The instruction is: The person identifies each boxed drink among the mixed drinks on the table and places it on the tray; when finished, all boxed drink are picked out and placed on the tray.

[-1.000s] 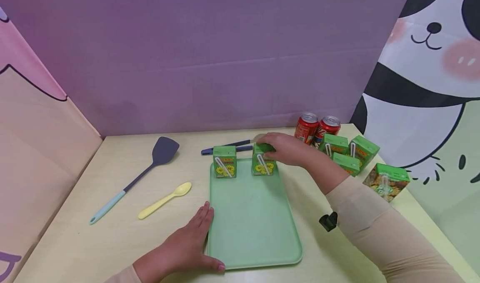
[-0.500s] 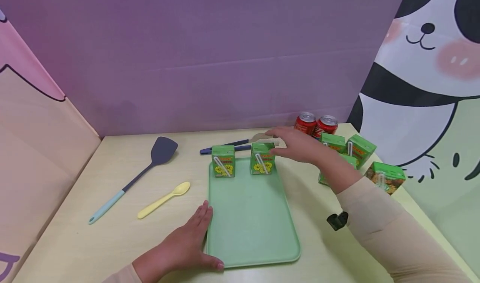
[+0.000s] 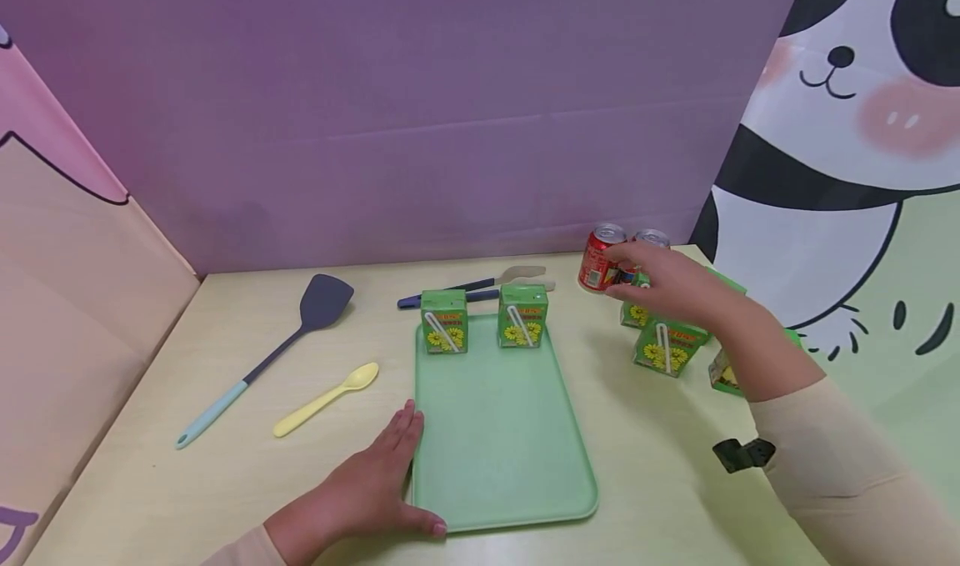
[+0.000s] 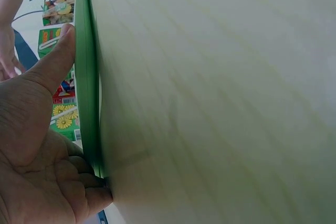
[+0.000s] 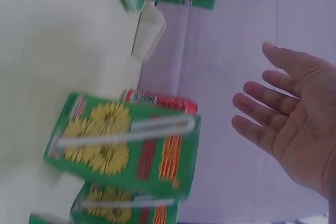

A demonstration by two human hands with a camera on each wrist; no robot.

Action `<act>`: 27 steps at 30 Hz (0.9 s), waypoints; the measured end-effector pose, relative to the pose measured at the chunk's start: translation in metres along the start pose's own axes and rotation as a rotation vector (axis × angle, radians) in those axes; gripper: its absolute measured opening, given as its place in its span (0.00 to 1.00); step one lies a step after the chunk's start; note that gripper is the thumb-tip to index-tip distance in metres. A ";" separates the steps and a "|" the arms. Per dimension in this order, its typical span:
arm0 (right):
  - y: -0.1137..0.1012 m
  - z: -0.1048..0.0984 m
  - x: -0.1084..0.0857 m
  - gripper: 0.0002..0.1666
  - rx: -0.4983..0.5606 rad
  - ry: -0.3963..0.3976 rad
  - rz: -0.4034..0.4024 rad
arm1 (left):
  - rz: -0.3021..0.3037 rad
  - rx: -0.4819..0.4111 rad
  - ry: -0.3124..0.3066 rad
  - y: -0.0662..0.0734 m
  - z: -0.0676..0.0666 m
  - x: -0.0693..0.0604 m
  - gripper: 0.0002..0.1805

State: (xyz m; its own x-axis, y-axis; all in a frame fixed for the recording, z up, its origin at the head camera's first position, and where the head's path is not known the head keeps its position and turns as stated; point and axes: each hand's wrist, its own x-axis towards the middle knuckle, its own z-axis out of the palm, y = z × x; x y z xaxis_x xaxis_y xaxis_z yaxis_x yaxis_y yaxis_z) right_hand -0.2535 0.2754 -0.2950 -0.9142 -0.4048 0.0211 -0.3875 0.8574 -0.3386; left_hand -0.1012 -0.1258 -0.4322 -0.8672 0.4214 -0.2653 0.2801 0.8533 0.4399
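My left hand (image 3: 371, 484) rests against the left edge of a green tray (image 3: 502, 449), thumb at its near corner and fingers straight along its side. Two green drink cartons (image 3: 445, 323) with straws stand at the tray's far end, side by side and apart. Over on the right, my right hand (image 3: 663, 283) hovers above a cluster of similar green drink cartons (image 3: 667, 348), partly hiding them. In the right wrist view, this right hand (image 5: 294, 108) holds nothing, its fingers loosely extended, and a carton (image 5: 126, 142) stands apart from it.
Red soda cans (image 3: 596, 259) stand at the back right, one partly behind my right hand. A dark spatula (image 3: 315, 316) and a yellow spoon (image 3: 330, 398) lie left of the tray. Dark-handled utensils (image 3: 480, 295) lie behind the cartons. A purple backdrop (image 3: 420, 132) closes off the far side.
My right hand has let go of the right-hand carton on the tray and moved right, over the carton cluster. My left hand stays at the tray edge.
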 end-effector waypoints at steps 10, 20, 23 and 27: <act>0.039 0.001 -0.029 0.45 0.015 -0.052 0.099 | 0.008 -0.008 0.009 0.001 -0.001 -0.002 0.76; 0.064 0.019 -0.034 0.42 -0.037 -0.095 0.114 | 0.000 -0.016 0.014 0.001 -0.001 -0.003 0.76; 0.066 0.022 -0.034 0.43 -0.052 -0.113 0.130 | 0.005 -0.018 0.018 0.002 -0.001 -0.003 0.76; 0.067 0.025 -0.033 0.42 -0.066 -0.122 0.142 | 0.006 -0.016 0.019 0.002 -0.001 -0.003 0.76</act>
State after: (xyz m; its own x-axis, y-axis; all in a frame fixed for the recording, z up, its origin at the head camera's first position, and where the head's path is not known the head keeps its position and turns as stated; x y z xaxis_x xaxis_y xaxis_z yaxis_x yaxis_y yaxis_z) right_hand -0.2461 0.3381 -0.3415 -0.9405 -0.3101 -0.1385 -0.2659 0.9260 -0.2679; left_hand -0.0987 -0.1252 -0.4295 -0.8730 0.4206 -0.2468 0.2789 0.8458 0.4549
